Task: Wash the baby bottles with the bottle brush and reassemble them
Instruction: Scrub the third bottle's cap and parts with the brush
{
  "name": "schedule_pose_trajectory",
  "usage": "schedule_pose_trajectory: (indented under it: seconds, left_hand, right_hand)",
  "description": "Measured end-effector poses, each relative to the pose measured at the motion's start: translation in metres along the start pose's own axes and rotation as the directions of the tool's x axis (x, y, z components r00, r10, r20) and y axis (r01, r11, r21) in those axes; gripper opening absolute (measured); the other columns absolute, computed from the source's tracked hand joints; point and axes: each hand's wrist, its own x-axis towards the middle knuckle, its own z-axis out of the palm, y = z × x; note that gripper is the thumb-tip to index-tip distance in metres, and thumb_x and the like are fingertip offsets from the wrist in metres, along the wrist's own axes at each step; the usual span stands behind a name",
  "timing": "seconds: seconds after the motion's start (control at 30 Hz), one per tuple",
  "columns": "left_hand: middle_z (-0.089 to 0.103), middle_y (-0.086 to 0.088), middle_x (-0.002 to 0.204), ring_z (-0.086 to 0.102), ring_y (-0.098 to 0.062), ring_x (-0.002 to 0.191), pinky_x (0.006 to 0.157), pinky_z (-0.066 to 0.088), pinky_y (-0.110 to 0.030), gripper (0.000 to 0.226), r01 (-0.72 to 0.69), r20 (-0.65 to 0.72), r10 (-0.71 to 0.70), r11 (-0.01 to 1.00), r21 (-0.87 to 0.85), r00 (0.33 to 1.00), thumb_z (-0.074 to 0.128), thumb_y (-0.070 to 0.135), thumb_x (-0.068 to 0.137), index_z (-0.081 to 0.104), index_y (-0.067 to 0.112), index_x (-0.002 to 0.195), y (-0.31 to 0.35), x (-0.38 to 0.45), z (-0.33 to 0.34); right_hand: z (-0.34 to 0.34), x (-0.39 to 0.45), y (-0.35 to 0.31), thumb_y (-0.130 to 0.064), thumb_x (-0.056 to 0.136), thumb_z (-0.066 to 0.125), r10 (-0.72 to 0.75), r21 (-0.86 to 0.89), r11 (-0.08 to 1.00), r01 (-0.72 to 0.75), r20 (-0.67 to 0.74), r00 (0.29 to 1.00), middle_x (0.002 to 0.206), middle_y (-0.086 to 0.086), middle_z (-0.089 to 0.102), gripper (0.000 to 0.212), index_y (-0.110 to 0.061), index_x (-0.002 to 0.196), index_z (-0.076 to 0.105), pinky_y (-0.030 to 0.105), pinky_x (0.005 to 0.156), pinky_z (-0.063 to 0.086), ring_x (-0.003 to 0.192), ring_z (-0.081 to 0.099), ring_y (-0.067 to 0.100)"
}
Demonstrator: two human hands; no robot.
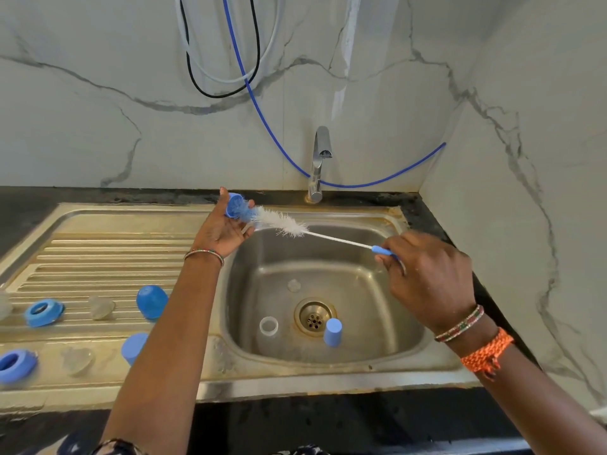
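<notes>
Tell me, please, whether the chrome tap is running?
Off: no water stream shows below the chrome tap's spout or in the steel sink basin.

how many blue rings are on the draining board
2. One blue ring lies on the ridged part of the draining board near its left edge; the other ring lies nearer the front, cut off by the picture's left edge. More may lie out of view.

Over the sink (387, 218), the left hand (220, 232) pinches a blue cap (234, 206); the right hand (427, 280) grips the brush (289, 224) by its handle, bristle tip in the cap. Another cap (332, 332) and a clear ring (268, 325) lie by the drain (314, 317).
</notes>
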Motion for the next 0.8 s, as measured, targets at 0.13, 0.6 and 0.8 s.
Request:
schedule_pose_trajectory:
  seconds: [0.13, 0.6, 0.8]
  left_hand:
    - [0.067, -0.012, 0.111, 0.065, -0.028, 0.104, 0.086, 0.052, -0.046, 0.050, 0.009, 0.130, 0.009, 0.991, -0.134, 0.991, 0.072, 0.047, 0.069, 0.066, 0.014, 0.106, 0.000, -0.003, -0.003]
    - [0.060, -0.009, 0.105, 0.059, -0.025, 0.100, 0.093, 0.049, -0.046, 0.041, -0.013, 0.098, 0.038, 0.971, -0.238, 0.994, 0.050, 0.047, 0.088, 0.054, 0.013, 0.111, 0.001, 0.002, 0.002]
    - [0.069, -0.011, 0.102, 0.070, -0.027, 0.092, 0.082, 0.052, -0.050, 0.057, -0.023, 0.152, 0.052, 0.983, -0.185, 0.987, 0.054, 0.051, 0.075, 0.056, 0.009, 0.114, 0.006, -0.001, 0.007]
  right_hand:
    - [-0.007, 0.014, -0.003, -0.027, 0.094, 0.055, 0.187, 0.468, 0.661, -0.586, 0.653, 0.734, 0.040, -0.004, 0.044, 0.037, -0.011, 0.061, 0.062, 0.021, 0.042, 0.029, 0.033, 0.038, 0.010]
    - [0.008, 0.000, -0.004, -0.030, 0.079, 0.074, 0.327, 0.346, 0.839, -0.419, 0.295, 0.898, 0.054, -0.006, 0.060, 0.010, -0.021, 0.072, 0.074, 0.022, 0.053, 0.038, 0.051, 0.054, 0.013]
    - [0.006, 0.006, -0.003, -0.027, 0.102, 0.035, 0.008, 0.336, 0.078, -0.939, 0.941, 0.338, 0.040, 0.001, 0.035, 0.046, -0.005, 0.069, 0.057, 0.017, 0.032, 0.021, 0.028, 0.023, 0.007]
